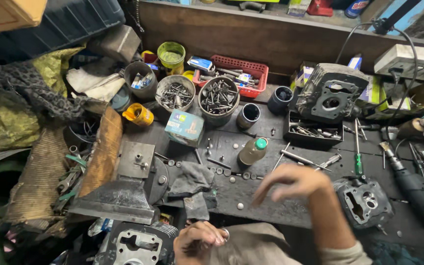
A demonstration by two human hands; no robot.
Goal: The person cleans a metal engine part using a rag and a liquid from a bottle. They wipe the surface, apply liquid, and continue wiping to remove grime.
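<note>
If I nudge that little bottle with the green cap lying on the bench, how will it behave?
The bottle lies on its side and looks round, so it would probably roll. It appears small and plastic, likely light. The dark bench looks grimy, so it may be slippery.

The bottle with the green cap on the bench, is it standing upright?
No, the bottle with the green cap lies tilted on its side on the dark workbench, just beyond the person's right hand.

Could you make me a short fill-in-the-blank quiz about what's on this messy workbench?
1. The small bottle lying on the bench has a ____ cap.
2. The basket at the back is ____.
3. The right hand hovers with its fingers ____.
4. The screwdriver handle is ____.

Missing words: green; red; spread; green
</note>
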